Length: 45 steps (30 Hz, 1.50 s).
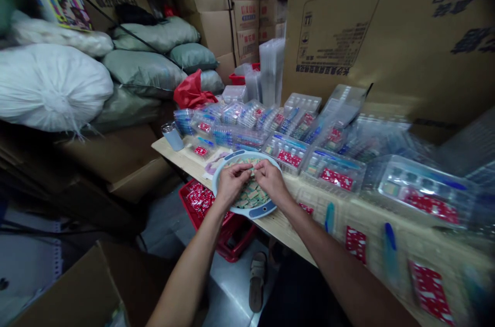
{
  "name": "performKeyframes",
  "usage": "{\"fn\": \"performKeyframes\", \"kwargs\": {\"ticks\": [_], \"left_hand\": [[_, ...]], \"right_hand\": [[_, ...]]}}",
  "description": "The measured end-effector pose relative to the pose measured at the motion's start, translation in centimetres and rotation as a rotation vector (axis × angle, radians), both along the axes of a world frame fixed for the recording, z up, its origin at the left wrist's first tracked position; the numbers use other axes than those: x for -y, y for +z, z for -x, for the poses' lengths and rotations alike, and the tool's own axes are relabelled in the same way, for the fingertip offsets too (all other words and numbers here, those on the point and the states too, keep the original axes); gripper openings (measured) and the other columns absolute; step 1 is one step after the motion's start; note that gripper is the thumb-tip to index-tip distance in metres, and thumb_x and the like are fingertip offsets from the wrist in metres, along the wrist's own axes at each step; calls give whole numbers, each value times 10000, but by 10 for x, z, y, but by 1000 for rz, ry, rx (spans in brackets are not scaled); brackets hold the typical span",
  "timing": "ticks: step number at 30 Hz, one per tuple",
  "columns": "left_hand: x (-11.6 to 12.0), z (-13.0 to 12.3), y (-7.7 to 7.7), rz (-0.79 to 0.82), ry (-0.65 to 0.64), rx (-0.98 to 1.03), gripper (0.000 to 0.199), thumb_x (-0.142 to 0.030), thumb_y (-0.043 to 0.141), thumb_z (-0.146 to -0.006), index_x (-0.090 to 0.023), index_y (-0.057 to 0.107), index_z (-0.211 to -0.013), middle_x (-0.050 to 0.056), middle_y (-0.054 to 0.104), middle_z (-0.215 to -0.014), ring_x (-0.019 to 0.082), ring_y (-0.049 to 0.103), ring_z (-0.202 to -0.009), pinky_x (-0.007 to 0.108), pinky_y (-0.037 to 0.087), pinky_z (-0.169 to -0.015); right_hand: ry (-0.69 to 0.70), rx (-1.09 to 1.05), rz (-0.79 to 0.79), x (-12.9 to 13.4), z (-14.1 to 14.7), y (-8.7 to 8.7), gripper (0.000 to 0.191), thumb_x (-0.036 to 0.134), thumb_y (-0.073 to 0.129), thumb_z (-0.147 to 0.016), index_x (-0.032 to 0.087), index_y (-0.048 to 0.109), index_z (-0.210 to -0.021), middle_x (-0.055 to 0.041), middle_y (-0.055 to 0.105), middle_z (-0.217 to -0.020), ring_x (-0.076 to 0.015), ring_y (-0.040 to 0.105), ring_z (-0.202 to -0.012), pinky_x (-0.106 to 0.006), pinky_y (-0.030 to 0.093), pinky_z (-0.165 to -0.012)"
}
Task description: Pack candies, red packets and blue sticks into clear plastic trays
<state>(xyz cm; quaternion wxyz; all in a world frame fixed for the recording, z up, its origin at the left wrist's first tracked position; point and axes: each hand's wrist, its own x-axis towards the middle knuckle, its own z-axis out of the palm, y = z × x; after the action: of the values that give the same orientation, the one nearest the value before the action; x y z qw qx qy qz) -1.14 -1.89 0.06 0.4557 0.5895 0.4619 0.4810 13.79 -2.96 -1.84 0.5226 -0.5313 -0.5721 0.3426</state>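
A light-blue basin (258, 212) sits at the table's near edge, filled with small flat green-and-tan pieces (250, 196). Over the basin, my left hand (233, 181) is closed, thumb and fingers pinched together. Facing it, my right hand (269, 177) is also pinched, its fingertips almost meeting the left ones. Whatever is between the fingertips is too small to make out. Right of the basin lie clear trays, each with a red patterned packet (356, 243) and a blue pen-shaped item (329, 217).
Clear plastic cases (334, 169) are stacked along the back of the wooden table (288, 234). A jar (172, 137) stands at its left end. Below is a red crate (189, 203) of red packets. Sacks (143, 70) and cartons (211, 33) are piled behind; an open carton (73, 291) is lower left.
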Motion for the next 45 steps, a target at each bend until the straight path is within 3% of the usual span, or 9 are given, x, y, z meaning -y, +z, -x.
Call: {"fn": "performKeyframes", "kwargs": {"ticks": [5,9,12,14,17,21,25,37,45], "left_hand": [[-4,6,0,101,21,139,456,-374,837,-652,-139,767,-1037,54,738,-850,170,650,-725,304,535,-724],[-4,7,9,53,42,89,496,-402,833,-652,-125,745,-1054,44,716,-841,158,621,-719,292,510,-718],[0,-13,24,-14,-52,10,442,-399,796,-705,-127,738,-1048,44,716,-874,160,624,-759,283,496,-747],[7,-38,35,-66,-189,-80,367,-364,742,-765,-134,737,-1050,39,718,-877,160,629,-772,274,492,-751],[17,-87,44,-162,-433,-356,275,-235,630,-826,-143,746,-1057,32,723,-853,160,632,-766,258,484,-726],[15,-147,36,-262,-618,-916,295,-106,616,-774,-147,770,-1021,40,745,-848,175,652,-783,249,476,-709],[3,-175,17,-330,-713,-1186,238,-65,659,-699,-145,787,-882,56,749,-799,194,653,-777,257,483,-714],[-24,-174,0,-549,-1106,-1207,348,-3,578,-683,-146,764,-940,65,764,-956,184,638,-853,259,484,-798],[-23,-167,-7,-576,-1063,-1050,263,-34,592,-738,-169,730,-916,77,723,-956,180,611,-795,274,464,-760]], "right_hand": [[-93,-190,-136,10,-11,6,216,360,494,-863,224,504,-1031,32,588,-751,-155,557,-656,-269,437,-642],[-144,-169,-217,32,-73,24,185,330,503,-879,216,521,-1023,12,601,-809,-149,566,-675,-265,442,-629],[-132,198,-121,72,-122,35,178,235,446,-906,195,585,-1011,-16,634,-825,-166,583,-708,-293,462,-687],[-45,528,-51,108,-136,35,264,154,422,-906,172,643,-1048,-65,683,-927,-201,625,-845,-343,483,-814],[114,896,64,159,-125,23,394,59,422,-863,131,684,-1148,-158,679,-1205,-279,600,-1135,-435,448,-1004],[192,1068,191,194,-101,3,605,22,456,-819,103,584,-1404,-179,490,-1532,-337,415,-1417,-507,353,-1152],[210,1055,218,200,-100,0,698,0,452,-796,77,502,-1488,-171,420,-1591,-339,338,-1484,-503,303,-1209],[211,1015,232,203,-102,4,712,11,443,-790,77,490,-1497,-164,387,-1615,-357,324,-1494,-538,288,-1217],[203,993,205,207,-101,2,731,28,479,-774,93,490,-1502,-168,384,-1616,-359,326,-1491,-557,286,-1207]]}}
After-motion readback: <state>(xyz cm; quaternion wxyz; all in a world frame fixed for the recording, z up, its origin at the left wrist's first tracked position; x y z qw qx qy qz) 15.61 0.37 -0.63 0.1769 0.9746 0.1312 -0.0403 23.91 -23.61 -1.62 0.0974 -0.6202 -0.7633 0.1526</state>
